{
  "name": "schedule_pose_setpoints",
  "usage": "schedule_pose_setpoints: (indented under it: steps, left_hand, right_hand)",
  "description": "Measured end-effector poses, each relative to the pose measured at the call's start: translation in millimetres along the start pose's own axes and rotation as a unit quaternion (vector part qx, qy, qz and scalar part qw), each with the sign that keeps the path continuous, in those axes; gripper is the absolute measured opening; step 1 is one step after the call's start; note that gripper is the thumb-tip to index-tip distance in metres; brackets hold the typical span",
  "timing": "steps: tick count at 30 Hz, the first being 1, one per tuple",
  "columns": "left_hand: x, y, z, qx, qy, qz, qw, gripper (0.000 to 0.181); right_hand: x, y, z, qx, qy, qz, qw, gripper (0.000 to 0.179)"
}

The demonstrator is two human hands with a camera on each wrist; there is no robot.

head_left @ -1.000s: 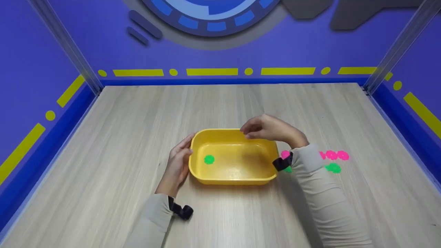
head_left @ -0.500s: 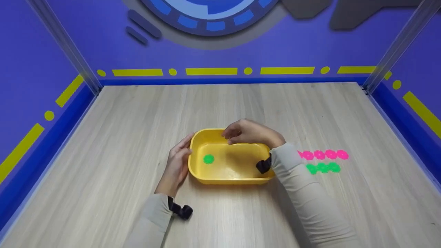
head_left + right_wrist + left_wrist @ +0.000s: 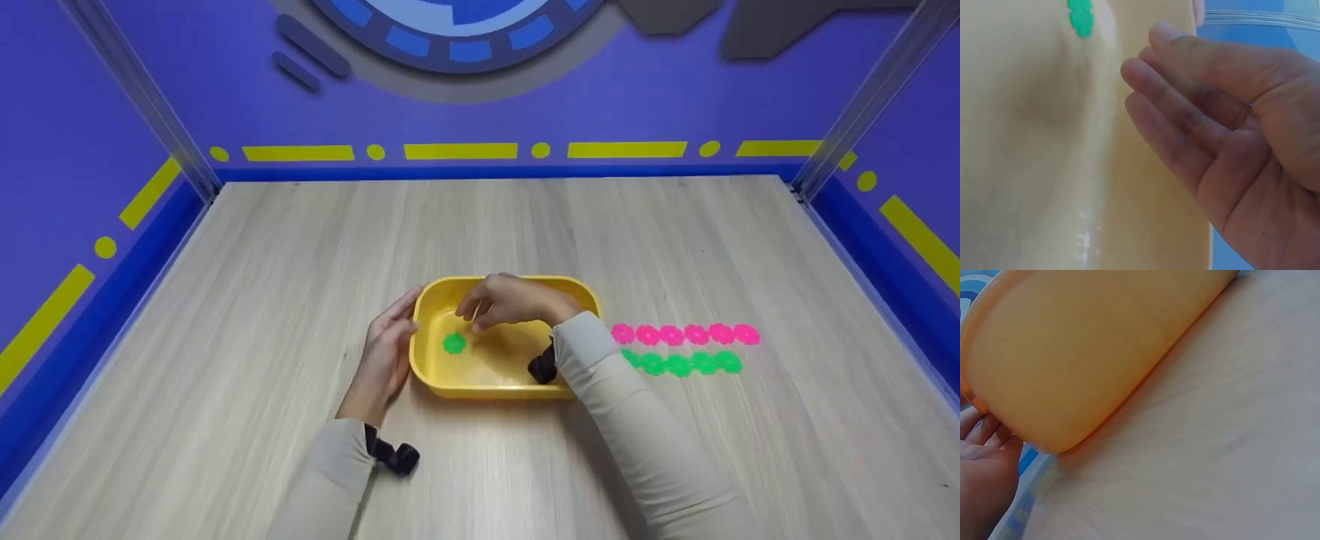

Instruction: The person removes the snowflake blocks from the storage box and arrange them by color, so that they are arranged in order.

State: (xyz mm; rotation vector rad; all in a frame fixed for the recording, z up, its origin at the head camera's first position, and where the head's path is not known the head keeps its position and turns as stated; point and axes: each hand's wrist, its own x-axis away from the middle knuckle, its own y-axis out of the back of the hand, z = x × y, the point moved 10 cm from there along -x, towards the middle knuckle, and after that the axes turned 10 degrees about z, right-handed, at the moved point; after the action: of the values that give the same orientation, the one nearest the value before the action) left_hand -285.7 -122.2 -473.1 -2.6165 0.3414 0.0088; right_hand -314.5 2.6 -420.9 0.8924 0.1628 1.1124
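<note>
A yellow plastic tub stands on the table with one small green flower-shaped disc lying on its floor. My left hand rests against the tub's left outer wall, fingers extended and thumb at the rim; in the left wrist view some fingertips go out of sight behind the tub. Inside the tub, over its floor, my right hand hangs with loosely bent fingers, close to the right of the green disc. Nothing shows between thumb and fingers of the right hand in the right wrist view.
Right of the tub, a row of several pink flower-shaped discs lies on the wooden table. A row of several green discs runs just in front of it, its left end partly behind the right sleeve. Blue panels enclose the table.
My right hand has moved left and down from the tub's far right rim into the tub, towards the green disc. More of both disc rows now shows. The left hand stays against the tub.
</note>
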Motion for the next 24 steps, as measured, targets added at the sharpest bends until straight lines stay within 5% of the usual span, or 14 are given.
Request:
schedule_pose_setpoints:
  steps: [24]
  left_hand:
    - [-0.3,0.3,-1.3,-0.006,-0.008,0.007,0.9999,0.063]
  right_hand:
    - [-24.1,-22,-1,0.043,-0.039,0.024,0.998,0.031]
